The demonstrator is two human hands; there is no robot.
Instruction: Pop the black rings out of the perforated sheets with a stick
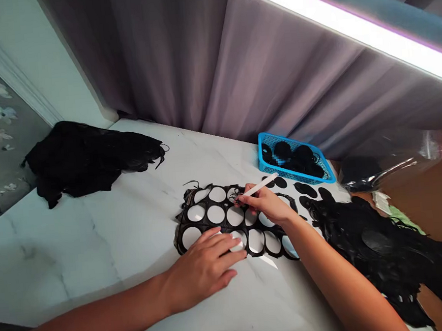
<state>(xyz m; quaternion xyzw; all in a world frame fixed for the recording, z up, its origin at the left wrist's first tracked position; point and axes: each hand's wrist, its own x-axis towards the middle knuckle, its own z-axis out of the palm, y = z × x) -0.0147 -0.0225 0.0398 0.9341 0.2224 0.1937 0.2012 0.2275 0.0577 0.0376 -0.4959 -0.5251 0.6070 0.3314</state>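
Note:
A black sheet (206, 225) lies on the white marble-patterned table, with rows of round openings that show white. Across its near edge rests my left hand (209, 261), palm down with the fingers stretched out. My right hand (268, 202) is over the sheet's far edge, its fingers pinched around a slim white stick-shaped tool (263, 183). The tool's working tip is hidden by the fingers. Thin black strands show beside the right fingertips. Several loose black discs (306, 190) lie to the right of that hand.
Behind the discs stands a blue basket (298, 172) holding black round pieces. Black scrap material (364, 241) is heaped at the right, near a clear plastic bag (400, 159). Another black pile (82, 158) lies at the far left. A grey curtain (181, 51) hangs along the back edge.

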